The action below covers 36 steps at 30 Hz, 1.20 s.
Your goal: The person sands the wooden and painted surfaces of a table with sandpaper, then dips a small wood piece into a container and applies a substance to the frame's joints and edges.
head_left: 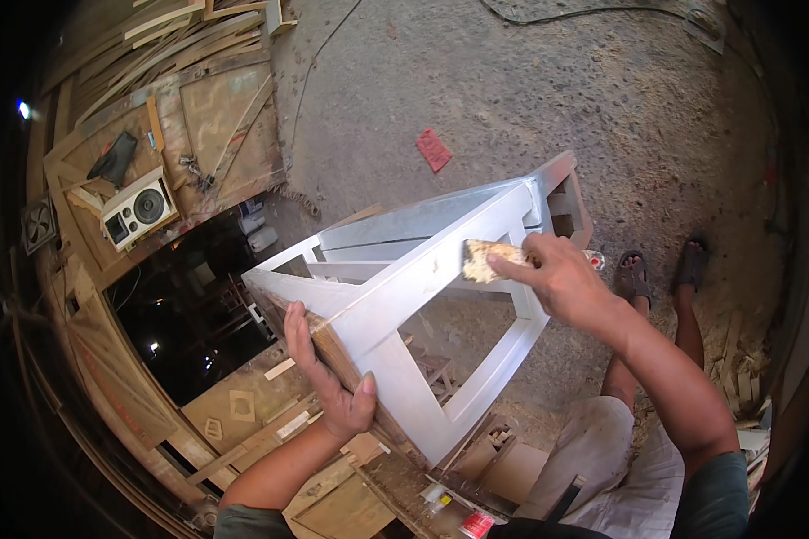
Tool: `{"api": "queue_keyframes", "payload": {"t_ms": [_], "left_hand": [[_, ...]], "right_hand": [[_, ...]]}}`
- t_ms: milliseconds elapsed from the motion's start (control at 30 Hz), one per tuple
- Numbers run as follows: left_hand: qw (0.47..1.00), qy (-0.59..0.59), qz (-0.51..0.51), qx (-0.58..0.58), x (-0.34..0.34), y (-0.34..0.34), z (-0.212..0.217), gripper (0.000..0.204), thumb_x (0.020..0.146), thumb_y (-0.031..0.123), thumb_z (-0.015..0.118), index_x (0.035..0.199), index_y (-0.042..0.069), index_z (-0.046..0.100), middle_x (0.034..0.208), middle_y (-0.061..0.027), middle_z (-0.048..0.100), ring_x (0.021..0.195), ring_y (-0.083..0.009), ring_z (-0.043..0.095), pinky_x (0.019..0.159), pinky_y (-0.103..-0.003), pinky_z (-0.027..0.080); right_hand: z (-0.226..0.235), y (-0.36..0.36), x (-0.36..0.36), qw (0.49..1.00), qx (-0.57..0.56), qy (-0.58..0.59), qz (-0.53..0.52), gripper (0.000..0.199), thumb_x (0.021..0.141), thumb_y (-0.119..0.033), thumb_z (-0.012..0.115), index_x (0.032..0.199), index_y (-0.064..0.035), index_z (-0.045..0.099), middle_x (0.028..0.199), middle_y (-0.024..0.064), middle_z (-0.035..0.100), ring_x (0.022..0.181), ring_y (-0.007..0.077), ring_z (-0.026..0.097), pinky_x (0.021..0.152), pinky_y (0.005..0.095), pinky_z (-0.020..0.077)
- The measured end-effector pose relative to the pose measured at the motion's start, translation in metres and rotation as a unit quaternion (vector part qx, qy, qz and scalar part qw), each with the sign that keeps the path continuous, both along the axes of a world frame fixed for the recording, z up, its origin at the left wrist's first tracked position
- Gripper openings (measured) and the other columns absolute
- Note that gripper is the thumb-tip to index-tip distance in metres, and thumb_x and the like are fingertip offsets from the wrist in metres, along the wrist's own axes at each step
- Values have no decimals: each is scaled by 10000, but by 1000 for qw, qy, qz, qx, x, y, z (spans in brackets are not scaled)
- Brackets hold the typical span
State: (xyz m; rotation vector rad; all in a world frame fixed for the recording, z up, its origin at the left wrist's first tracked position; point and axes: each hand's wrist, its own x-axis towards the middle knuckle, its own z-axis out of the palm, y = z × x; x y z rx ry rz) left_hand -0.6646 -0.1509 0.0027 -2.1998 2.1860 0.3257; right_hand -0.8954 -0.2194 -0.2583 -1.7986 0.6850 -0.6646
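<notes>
A white-painted wooden frame (pixel 377 314) with rectangular openings stands tilted in front of me, its left outer edge bare brown wood. My left hand (pixel 337 395) rests against that bare edge, fingers stretched out and thumb apart. On the white upper rail, my right hand (pixel 562 278) grips a worn, yellowish flat pad (pixel 484 261) with dark patches, fingers bent round its right end. The pad touches the white surface; whether it is sandpaper cannot be told. A small brownish mark (pixel 436 266) shows on the rail left of the pad.
A red cloth (pixel 433 150) lies on the rough floor beyond the frame. At left, a wooden bench (pixel 225 108) bears a white speaker box (pixel 141 208) and wood strips (pixel 198 45). A red-and-white can (pixel 477 525) is near my lap. A person's sandaled feet (pixel 636 274) stand at right.
</notes>
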Motion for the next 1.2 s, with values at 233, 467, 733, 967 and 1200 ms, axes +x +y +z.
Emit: {"api": "queue_keyframes", "payload": {"t_ms": [233,467,733,967,1200], "left_hand": [[1000,7,11,3,0,-3,-3,956,922,505,570,1586,-29,137,1609,-298,200,1507,-463,183,1217,-586,123],[1000,-7,22,2,-2,1,3,962,918,508,578,1588,-23,137,1609,-296,204,1510,-454,185,1220,-578,123],[1000,-8,14,11,-3,-2,1,939,913,474,578,1591,-9,141,1613,-295,195,1513,-453,181,1221,-578,120],[1000,5,26,3,-4,0,0,946,920,493,569,1590,-12,132,1606,-295,200,1511,-457,177,1218,-584,117],[1000,1,26,5,-3,-1,-1,950,929,521,561,1592,-4,128,1609,-292,197,1509,-453,183,1218,-582,118]], "right_hand": [[2,-7,22,997,-31,-76,9,798,763,82,650,1442,-332,577,978,80,519,896,260,539,786,393,455],[5,-16,4,999,-25,-27,17,745,800,73,615,1428,-328,587,970,85,508,900,262,536,792,401,442],[2,-12,7,998,-50,-27,26,703,815,52,621,1428,-292,595,940,93,502,883,264,530,790,396,442],[29,10,13,990,99,-97,-32,681,844,37,668,1449,-263,582,959,119,523,835,284,560,732,402,499],[23,41,18,977,193,-74,-44,631,876,29,668,1447,-227,582,916,146,524,798,313,575,726,424,510]]}}
